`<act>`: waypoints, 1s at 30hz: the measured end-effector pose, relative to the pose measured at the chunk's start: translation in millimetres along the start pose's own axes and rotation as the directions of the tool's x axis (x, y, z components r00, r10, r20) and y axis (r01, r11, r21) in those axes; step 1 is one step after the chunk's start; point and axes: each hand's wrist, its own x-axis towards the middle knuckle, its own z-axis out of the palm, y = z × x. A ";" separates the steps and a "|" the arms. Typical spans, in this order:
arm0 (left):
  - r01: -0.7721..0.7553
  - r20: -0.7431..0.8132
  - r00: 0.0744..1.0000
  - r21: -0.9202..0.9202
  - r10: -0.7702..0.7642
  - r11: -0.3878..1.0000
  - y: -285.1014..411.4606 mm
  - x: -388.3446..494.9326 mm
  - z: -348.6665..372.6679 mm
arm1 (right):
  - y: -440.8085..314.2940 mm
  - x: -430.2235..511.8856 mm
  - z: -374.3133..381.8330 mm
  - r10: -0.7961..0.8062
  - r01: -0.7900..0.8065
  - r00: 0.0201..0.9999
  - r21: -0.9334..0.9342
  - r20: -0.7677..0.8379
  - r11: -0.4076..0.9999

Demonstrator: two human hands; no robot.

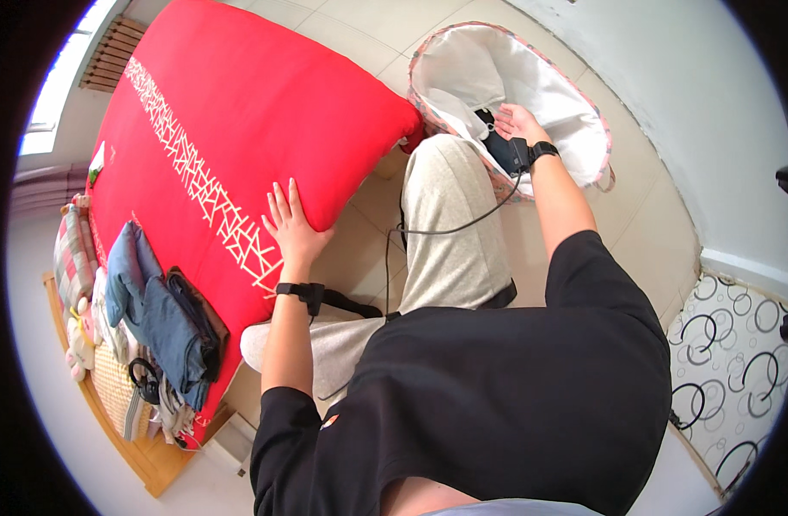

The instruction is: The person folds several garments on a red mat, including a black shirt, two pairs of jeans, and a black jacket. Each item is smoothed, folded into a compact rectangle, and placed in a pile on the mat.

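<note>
My left hand point(297, 232) rests with fingers spread on the red bedspread point(284, 84), near the bed's edge and its white crisscross stripe. Over the mouth of a fabric basket point(561, 116) with a white lining and a pink patterned outside is my right hand point(520, 124). Its fingers are extended and I see nothing held in them. Inside the basket, just below that hand, lies a dark cloth item point(500, 151) with a small white part. Whether the fingers touch it, I cannot tell. A wrist strap with a black box sits on each forearm, and a cable runs from the right one.
Folded jeans point(174, 329) and a blue garment point(131, 271) are stacked on the bed, beside black headphones point(147, 382), a plush toy point(81, 335) and a plaid pillow point(74, 258). The cable point(458, 230) crosses my knee. A wall point(677, 97) rises behind the basket.
</note>
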 end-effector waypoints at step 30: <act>-0.012 -0.160 0.987 -0.007 0.011 1.000 8.3 3.0 10.6 | 44.6 90.9 -17.7 0.043 -0.053 0.992 -0.090 -0.116 0.995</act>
